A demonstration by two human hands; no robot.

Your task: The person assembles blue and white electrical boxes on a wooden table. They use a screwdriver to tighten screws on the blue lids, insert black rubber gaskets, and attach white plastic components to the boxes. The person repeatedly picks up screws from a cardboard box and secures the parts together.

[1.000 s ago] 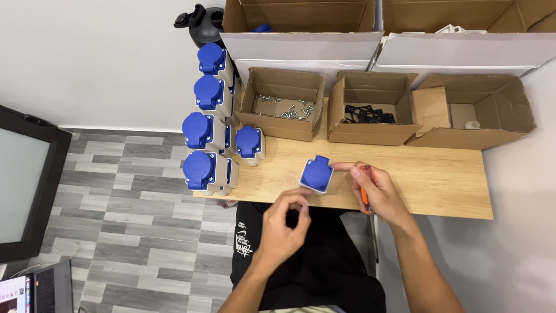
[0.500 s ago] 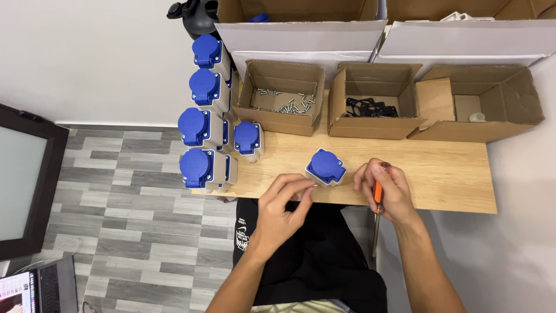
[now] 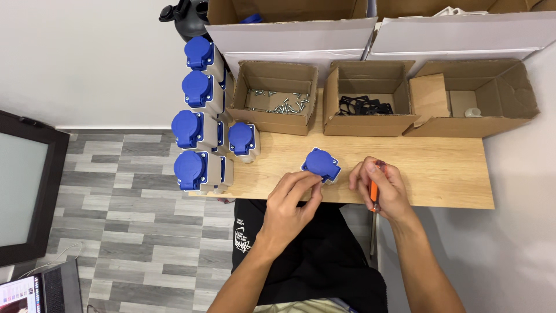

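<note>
The fingers (image 3: 310,181) of the left hand (image 3: 292,203) are pinching the near edge of a blue socket housing (image 3: 322,164), pinning it down on the table (image 3: 440,168), seemingly so that it is not sliding. The fingers (image 3: 362,174) of the right hand (image 3: 382,188) are curling closed around an orange-handled screwdriver (image 3: 373,194), just right of the housing; its shaft is running down past the table edge toward the person's lap, so the tip is pointing away from the housing for now.

Behind the housing, a row of three open cardboard boxes is sitting within arm's reach: the box of screws (image 3: 277,99) behind and to the left, the box of black gaskets (image 3: 365,106) straight behind, and a third box (image 3: 472,98) further right holding a small pale item that is too small to identify. Behind those, two larger cartons (image 3: 289,26) are standing against the wall.

Left of the housing, finished-looking blue-lidded units (image 3: 200,133) are standing stacked in a column along the table's left edge, with one more unit (image 3: 242,139) just beside them, nearer the housing.

The table is light wood, set against a white wall. The floor (image 3: 121,220) is showing grey plank-pattern tiles, a dark screen (image 3: 26,185) is leaning far left of the housing, and a laptop corner (image 3: 35,290) is peeking in at the bottom left.
</note>
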